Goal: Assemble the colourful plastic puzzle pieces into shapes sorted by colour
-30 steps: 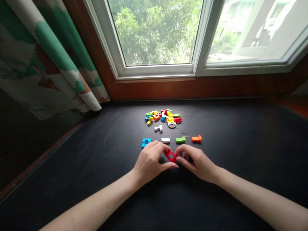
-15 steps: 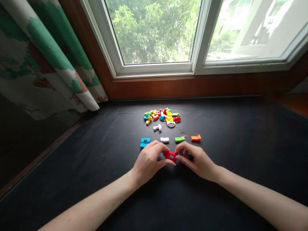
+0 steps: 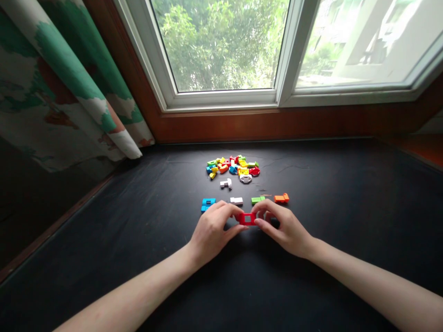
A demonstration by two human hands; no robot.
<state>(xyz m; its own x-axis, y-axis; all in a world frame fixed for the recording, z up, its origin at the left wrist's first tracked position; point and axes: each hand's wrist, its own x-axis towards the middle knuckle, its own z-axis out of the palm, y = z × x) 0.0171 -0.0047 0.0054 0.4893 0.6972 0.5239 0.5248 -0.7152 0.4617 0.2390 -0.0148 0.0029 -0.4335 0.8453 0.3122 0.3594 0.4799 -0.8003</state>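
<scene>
A small red plastic toy piece (image 3: 248, 219) with a square hole is held between my two hands. My left hand (image 3: 216, 227) pinches its left end between thumb and fingers. On the right end, my right hand (image 3: 282, 226) grips it the same way. Just beyond the hands lies a row of pieces: a blue piece (image 3: 208, 203) partly behind my left hand, a white piece (image 3: 236, 201), a green piece (image 3: 258, 200) close to my right fingertips, and an orange piece (image 3: 281, 198).
Farther back on the black tabletop (image 3: 328, 184) sits a pile of mixed coloured pieces (image 3: 233, 167), with a white piece (image 3: 226, 184) and a white ring-like piece (image 3: 246, 178) before it. A patterned curtain (image 3: 79, 87) hangs at the left, and a window (image 3: 224, 99) stands behind.
The red piece has been turned so its square hole faces me more directly, and raised slightly. Both hands keep hold of it.
</scene>
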